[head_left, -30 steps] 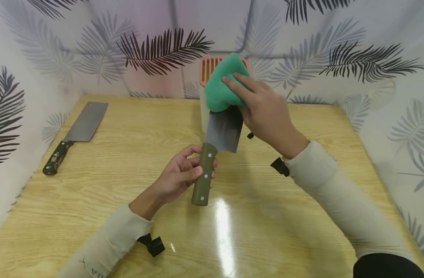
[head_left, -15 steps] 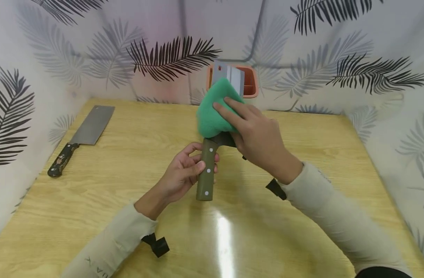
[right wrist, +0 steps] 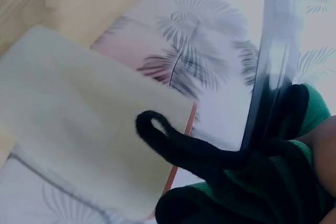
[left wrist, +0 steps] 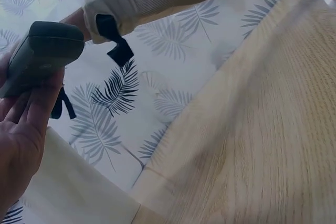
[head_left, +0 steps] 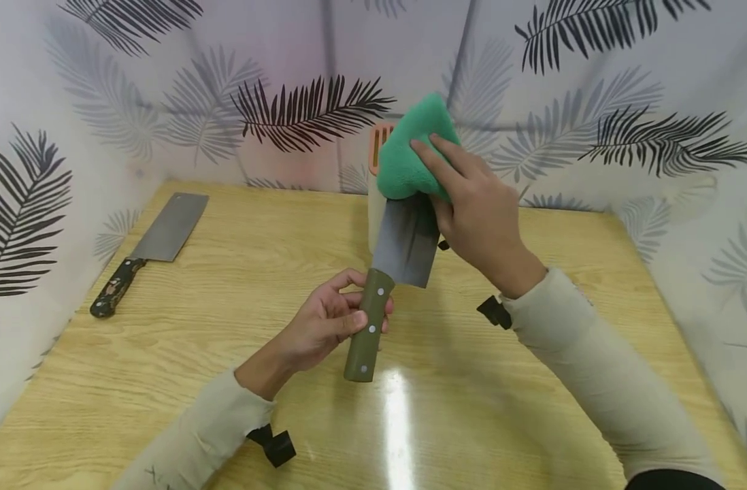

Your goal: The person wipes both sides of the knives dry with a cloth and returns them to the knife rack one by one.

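In the head view my left hand (head_left: 321, 323) grips the olive-green handle of a cleaver (head_left: 404, 245), its blade pointing up and away from me. A folded green cloth (head_left: 416, 153) covers the far end of that blade. My right hand (head_left: 480, 207) holds the cloth round the blade, fingers on top and the thumb hidden beneath. From the left wrist, the butt of the handle (left wrist: 55, 43) shows in the curled fingers. In the right wrist view the cloth's folds and a dark hanging loop (right wrist: 152, 124) appear beside the blade (right wrist: 275, 51).
A second cleaver (head_left: 171, 228) with a dark patterned handle lies at the left of the wooden table (head_left: 184, 354). Behind the raised blade stands a cream knife holder (head_left: 376, 218) with an orange slotted top. Leaf-patterned cloth walls surround the table.
The cloth in my right hand slid down the blade to the handle, then back up to the far end. The blade dipped, then rose again. My left hand kept its grip.
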`<state>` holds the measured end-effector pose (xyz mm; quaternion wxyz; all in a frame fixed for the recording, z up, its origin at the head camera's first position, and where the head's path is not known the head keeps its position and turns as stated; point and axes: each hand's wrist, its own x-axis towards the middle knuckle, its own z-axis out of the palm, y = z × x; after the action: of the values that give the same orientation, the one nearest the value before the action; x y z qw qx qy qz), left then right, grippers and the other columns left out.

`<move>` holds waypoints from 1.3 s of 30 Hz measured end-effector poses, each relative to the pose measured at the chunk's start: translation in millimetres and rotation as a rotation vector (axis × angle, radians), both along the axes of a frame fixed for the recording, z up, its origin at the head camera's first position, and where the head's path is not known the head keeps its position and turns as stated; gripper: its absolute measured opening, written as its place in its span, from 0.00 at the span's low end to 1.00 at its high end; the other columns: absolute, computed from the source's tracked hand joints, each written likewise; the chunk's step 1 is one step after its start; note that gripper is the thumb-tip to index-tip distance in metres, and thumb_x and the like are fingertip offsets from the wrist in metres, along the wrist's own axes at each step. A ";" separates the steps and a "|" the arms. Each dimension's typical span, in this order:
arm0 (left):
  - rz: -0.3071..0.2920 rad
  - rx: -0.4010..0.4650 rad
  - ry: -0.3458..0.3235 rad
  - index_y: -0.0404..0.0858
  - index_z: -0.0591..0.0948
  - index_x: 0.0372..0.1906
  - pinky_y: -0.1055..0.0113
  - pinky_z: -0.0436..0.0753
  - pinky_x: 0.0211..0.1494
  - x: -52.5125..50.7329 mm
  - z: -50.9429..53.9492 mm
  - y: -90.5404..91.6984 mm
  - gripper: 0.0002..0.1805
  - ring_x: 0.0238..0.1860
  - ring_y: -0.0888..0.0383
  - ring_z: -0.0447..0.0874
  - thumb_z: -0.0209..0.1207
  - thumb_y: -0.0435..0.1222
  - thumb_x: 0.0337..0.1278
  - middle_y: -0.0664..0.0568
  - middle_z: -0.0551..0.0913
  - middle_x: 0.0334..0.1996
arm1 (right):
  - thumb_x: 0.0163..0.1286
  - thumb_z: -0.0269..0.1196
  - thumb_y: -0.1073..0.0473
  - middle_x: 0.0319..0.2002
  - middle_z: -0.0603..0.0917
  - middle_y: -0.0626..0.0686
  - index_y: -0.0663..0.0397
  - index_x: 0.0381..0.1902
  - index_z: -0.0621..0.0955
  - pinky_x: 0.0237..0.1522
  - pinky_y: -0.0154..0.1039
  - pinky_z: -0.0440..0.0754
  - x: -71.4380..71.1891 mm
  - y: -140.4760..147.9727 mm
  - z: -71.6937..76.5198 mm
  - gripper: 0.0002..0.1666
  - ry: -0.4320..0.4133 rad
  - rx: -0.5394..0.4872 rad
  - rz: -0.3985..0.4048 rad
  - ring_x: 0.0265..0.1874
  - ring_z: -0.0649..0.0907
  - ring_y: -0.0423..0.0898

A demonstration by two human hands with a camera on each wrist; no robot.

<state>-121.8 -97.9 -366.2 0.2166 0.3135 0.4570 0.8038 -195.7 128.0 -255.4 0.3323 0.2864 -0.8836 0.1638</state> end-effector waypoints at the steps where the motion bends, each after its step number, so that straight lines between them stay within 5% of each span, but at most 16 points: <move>1: 0.009 -0.005 -0.002 0.46 0.72 0.56 0.65 0.88 0.48 0.1 0.7 -0.1 0.14 0.45 0.61 0.86 0.57 0.32 0.71 0.54 0.85 0.49 | 0.72 0.59 0.64 0.65 0.80 0.54 0.42 0.69 0.75 0.21 0.55 0.82 3.4 -0.3 -2.2 0.29 -0.005 0.007 0.012 0.60 0.82 0.60; 9: 0.107 -0.042 -0.066 0.44 0.71 0.56 0.67 0.87 0.50 -1.0 6.4 -1.4 0.17 0.44 0.61 0.87 0.61 0.35 0.67 0.55 0.86 0.47 | 0.68 0.65 0.65 0.66 0.79 0.53 0.42 0.69 0.75 0.23 0.52 0.86 43.4 -7.2 -26.0 0.33 -0.058 0.054 0.125 0.60 0.81 0.57; 17: 0.153 -0.091 0.001 0.39 0.60 0.74 0.65 0.85 0.53 -1.2 6.3 0.3 0.36 0.46 0.60 0.86 0.63 0.35 0.65 0.57 0.86 0.47 | 0.66 0.66 0.64 0.60 0.79 0.57 0.40 0.68 0.75 0.23 0.51 0.86 66.5 -10.6 -34.0 0.33 0.014 0.080 0.168 0.54 0.83 0.58; 21: 0.268 -0.177 0.085 0.30 0.61 0.73 0.62 0.88 0.53 1.7 9.6 3.5 0.37 0.48 0.61 0.87 0.64 0.29 0.62 0.54 0.86 0.49 | 0.67 0.63 0.66 0.57 0.79 0.58 0.38 0.69 0.74 0.19 0.48 0.84 64.6 -14.6 -28.6 0.33 0.118 0.155 0.109 0.49 0.83 0.58; 24: 0.344 -0.243 0.142 0.24 0.67 0.64 0.59 0.90 0.49 7.2 13.3 6.4 0.30 0.47 0.62 0.89 0.65 0.23 0.58 0.37 0.86 0.50 | 0.68 0.58 0.67 0.55 0.79 0.60 0.38 0.69 0.74 0.17 0.47 0.83 59.3 -18.2 -18.3 0.33 0.198 0.202 0.035 0.46 0.84 0.58; 28: 0.363 -0.294 0.186 0.21 0.70 0.54 0.59 0.90 0.44 14.8 17.1 11.6 0.22 0.45 0.64 0.90 0.62 0.17 0.55 0.19 0.80 0.51 | 0.71 0.53 0.67 0.54 0.79 0.61 0.39 0.68 0.76 0.16 0.50 0.82 44.4 -18.3 4.3 0.30 0.209 0.178 -0.072 0.46 0.83 0.61; 34: 0.381 -0.319 0.220 0.22 0.72 0.53 0.60 0.91 0.43 20.7 18.0 14.9 0.21 0.45 0.67 0.89 0.64 0.18 0.54 0.21 0.81 0.50 | 0.74 0.50 0.65 0.55 0.79 0.62 0.38 0.67 0.76 0.18 0.58 0.81 20.3 -14.0 33.3 0.28 0.146 0.126 -0.160 0.52 0.82 0.62; 39: 0.392 -0.304 0.238 0.21 0.72 0.53 0.60 0.90 0.43 20.1 15.6 13.1 0.21 0.45 0.67 0.89 0.64 0.20 0.55 0.21 0.81 0.49 | 0.74 0.49 0.66 0.54 0.79 0.62 0.39 0.68 0.76 0.15 0.56 0.79 24.5 -13.7 27.6 0.28 0.131 0.154 -0.114 0.49 0.83 0.62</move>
<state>-101.8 -84.9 -350.6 0.0461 0.2750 0.6466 0.7101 -171.2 114.4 -227.8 0.3752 0.2703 -0.8848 0.0572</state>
